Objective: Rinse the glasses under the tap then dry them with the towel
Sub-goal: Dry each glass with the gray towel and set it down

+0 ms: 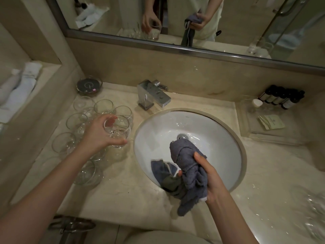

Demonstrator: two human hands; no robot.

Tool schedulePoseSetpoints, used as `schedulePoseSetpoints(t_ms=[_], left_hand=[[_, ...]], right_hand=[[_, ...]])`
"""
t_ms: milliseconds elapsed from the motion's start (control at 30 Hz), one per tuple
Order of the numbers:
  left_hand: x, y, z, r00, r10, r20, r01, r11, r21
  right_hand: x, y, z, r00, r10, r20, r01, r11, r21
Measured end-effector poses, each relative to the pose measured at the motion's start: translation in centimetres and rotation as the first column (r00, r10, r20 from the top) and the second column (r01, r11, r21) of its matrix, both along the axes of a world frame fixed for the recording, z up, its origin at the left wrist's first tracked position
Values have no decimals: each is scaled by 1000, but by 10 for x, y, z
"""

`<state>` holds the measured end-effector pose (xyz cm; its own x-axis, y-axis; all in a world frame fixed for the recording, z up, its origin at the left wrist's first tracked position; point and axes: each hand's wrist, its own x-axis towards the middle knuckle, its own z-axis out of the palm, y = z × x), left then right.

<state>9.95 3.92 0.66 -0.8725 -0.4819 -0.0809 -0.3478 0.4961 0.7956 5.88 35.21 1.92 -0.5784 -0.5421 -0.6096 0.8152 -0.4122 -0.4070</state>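
Observation:
My left hand (98, 133) grips a clear glass (119, 128) just above the counter, left of the white sink (223, 127). Several more clear glasses (77, 120) stand in a cluster on the counter behind and below it. My right hand (210, 175) holds a bunched grey-blue towel (186, 159) over the sink's front edge, with one end hanging into the basin. The chrome tap (153, 95) stands behind the sink and no water is seen running from it.
A glass dish (89, 85) sits at the counter's back left. Dark toiletry bottles (281, 96) and a paper packet (271, 122) lie on a tray at the right. Rolled white towels (21, 85) fill a left shelf. More glassware (314, 213) blurs at the lower right. A mirror (175, 18) spans the wall.

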Motion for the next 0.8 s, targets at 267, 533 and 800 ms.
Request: schedulePoseSetpoints(t_ms=[267,533,800], left_hand=[[-7,-2,-15,998,43,37,-32,967,-253],[-9,-4,-31,985,75,156,-18,940,-340],[-12,3,-34,977,80,198,7,916,-402]], right_hand=[[1,3,-6,1000,5,2,-5,1000,22],[3,7,-8,1000,13,19,-13,1000,15],[4,6,-8,999,12,33,-12,1000,-2]])
